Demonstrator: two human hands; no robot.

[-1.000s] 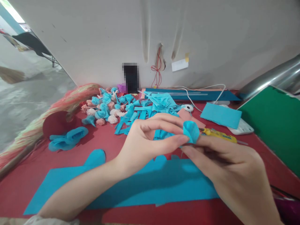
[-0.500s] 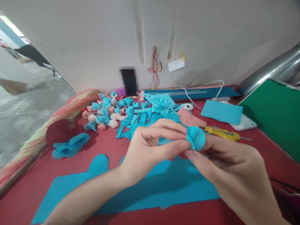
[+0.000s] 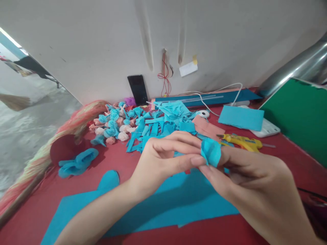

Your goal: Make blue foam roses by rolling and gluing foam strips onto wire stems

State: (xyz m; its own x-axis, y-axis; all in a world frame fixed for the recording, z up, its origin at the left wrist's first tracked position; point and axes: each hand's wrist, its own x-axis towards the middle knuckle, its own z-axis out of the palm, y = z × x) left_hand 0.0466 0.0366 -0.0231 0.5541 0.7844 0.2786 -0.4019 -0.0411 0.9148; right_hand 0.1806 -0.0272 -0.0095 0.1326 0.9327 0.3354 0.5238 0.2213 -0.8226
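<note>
Between my two hands is a small blue crepe paper piece [image 3: 211,152], curved like a petal. My left hand [image 3: 163,160] pinches its left edge between thumb and fingers. On the right side my right hand [image 3: 252,177] grips it, thumb below and fingers partly hidden behind. Under my forearms lies a large blue paper sheet [image 3: 153,211] on the red tabletop [image 3: 122,160]. A rounded blue paper piece [image 3: 109,180] rests at the sheet's back edge. Beyond my hands is a heap of blue paper strips [image 3: 173,114].
Paper roses [image 3: 112,124] in blue and pink are piled at back left, with a larger blue paper flower [image 3: 79,161] nearer. A yellow glue gun [image 3: 242,141] lies behind my right hand. A phone [image 3: 138,90] leans on the wall. A green board [image 3: 298,115] stands at right.
The blue petal piece has shifted slightly left with both hands and shows more of its ruffled face. The view has tilted a little. Both hands keep their hold.
</note>
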